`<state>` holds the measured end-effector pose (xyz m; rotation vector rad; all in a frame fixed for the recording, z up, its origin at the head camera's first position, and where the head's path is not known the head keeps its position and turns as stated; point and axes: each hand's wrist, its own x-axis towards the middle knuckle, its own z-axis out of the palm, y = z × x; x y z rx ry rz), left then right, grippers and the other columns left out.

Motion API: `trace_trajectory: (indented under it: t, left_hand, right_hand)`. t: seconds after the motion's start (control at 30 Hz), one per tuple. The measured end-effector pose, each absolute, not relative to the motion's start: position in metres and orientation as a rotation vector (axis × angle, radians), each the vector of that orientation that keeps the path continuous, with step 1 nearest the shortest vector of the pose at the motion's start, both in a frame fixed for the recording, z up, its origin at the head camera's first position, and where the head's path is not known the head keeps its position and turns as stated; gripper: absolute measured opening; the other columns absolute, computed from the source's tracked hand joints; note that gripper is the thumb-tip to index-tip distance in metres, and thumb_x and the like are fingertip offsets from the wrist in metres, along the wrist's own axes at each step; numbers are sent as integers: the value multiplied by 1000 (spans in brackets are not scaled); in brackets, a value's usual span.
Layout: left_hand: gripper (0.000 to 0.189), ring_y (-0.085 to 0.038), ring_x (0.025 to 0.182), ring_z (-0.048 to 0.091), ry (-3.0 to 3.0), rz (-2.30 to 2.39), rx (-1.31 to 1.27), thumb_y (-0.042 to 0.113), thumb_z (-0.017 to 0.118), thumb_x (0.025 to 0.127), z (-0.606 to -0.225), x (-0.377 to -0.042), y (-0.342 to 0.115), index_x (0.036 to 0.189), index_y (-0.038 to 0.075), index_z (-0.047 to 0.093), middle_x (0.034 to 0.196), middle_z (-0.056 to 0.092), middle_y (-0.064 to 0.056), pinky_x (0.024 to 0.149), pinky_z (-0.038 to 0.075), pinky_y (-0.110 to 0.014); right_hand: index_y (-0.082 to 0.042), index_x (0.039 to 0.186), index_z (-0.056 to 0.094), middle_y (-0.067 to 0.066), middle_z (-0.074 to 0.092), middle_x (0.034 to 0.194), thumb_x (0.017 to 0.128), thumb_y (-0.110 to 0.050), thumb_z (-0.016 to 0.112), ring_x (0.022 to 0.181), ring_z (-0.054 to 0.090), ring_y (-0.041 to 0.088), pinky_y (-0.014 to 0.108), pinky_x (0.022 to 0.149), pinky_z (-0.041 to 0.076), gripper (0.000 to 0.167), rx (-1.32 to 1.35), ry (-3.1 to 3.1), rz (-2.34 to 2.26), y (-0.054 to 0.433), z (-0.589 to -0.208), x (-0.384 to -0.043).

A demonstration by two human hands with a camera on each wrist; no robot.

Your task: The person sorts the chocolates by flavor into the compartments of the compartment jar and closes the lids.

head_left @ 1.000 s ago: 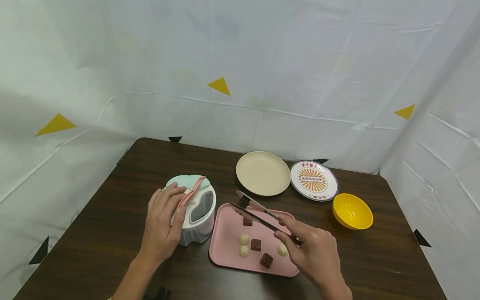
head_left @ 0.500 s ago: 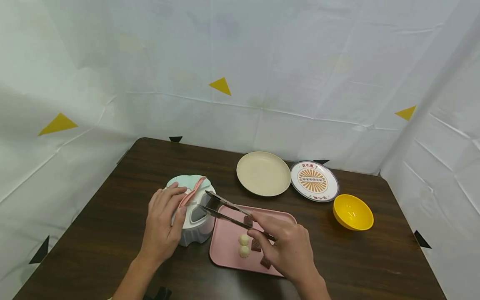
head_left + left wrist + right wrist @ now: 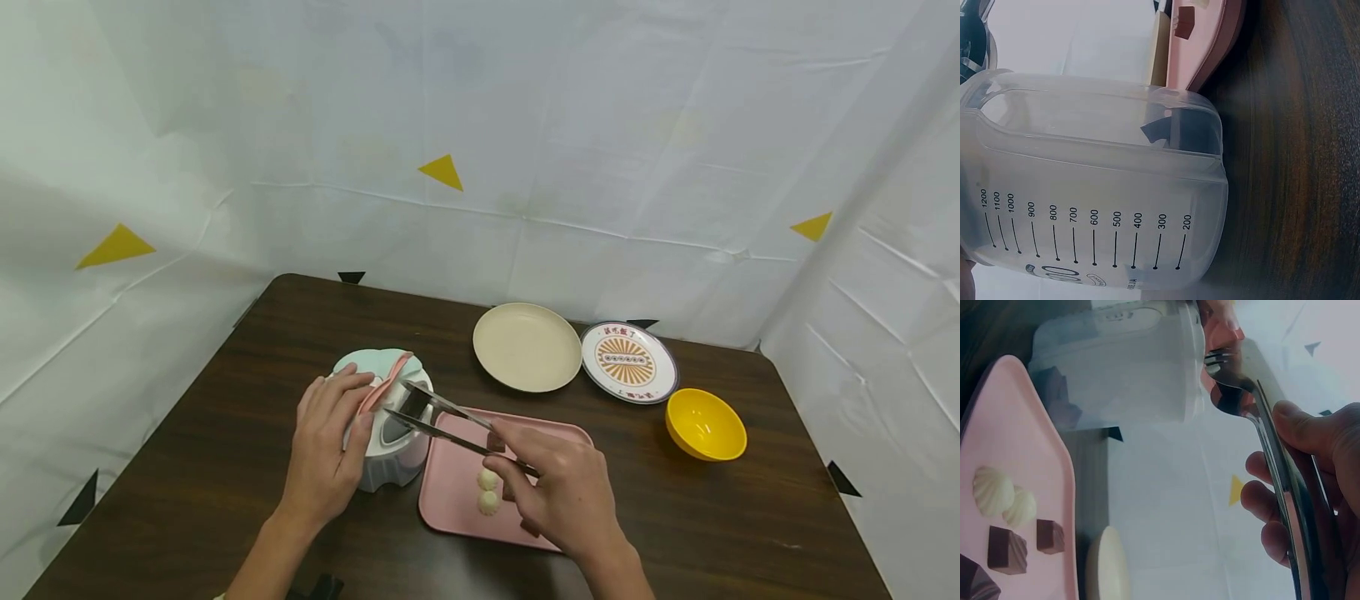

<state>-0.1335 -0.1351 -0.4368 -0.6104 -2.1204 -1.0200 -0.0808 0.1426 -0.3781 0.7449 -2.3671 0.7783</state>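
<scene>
My left hand (image 3: 328,433) rests on the lid of a clear plastic storage canister (image 3: 393,472), pinching a raised pink lid flap (image 3: 384,385). Beside the flap is an open hole in the lid. In my right hand (image 3: 570,487) are metal serving tongs (image 3: 1279,469), with one fork-shaped tip and one spoon-shaped tip. A dark chocolate block (image 3: 415,404) sits between the tips, above the opening. Through the canister wall, dark pieces (image 3: 1054,390) show near the bottom. White swirled sweets (image 3: 994,490) and brown chocolates (image 3: 1007,550) lie on a pink tray (image 3: 450,521).
The tray stands close to the canister's right side. Behind are a cream plate (image 3: 527,347) and a white patterned plate (image 3: 628,363). A yellow bowl (image 3: 706,424) stands at the right. White sheeting (image 3: 562,125) hangs behind the dark wooden table (image 3: 735,533).
My right hand has moved left with the tongs, carrying the chocolate from above the tray to over the canister's opening. My left hand has stayed at the flap.
</scene>
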Motion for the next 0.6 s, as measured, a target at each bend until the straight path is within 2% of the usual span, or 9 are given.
trace_trajectory:
  t: [0.3, 0.5, 0.6]
  left_hand:
    - [33, -34, 129, 48, -2116, -1030, -611, 26, 46, 98, -437, -133, -135, 111, 5, 69, 124, 62, -10, 110, 19, -60]
    - [33, -34, 129, 48, -2118, -1030, -611, 26, 47, 98, -437, -133, -135, 111, 5, 69, 124, 62, -10, 110, 19, -60]
    - [33, -34, 129, 48, -2116, -1025, -611, 27, 46, 98, -437, -134, -134, 111, 5, 69, 124, 62, -10, 109, 19, -60]
  right_hand:
    - [-13, 113, 73, -15, 69, 90, 82, -25, 79, 66, 57, 0, 22, 60, 47, 34, 791, -2304, 727, 141, -378, -82]
    - [-15, 118, 71, -18, 69, 92, 82, -29, 79, 71, 61, 0, 23, 59, 49, 40, 739, -2343, 730, 143, -379, -80]
    - [-17, 124, 69, -14, 71, 96, 82, -33, 79, 74, 63, 4, 26, 58, 50, 46, 690, -2374, 719, 147, -379, -78]
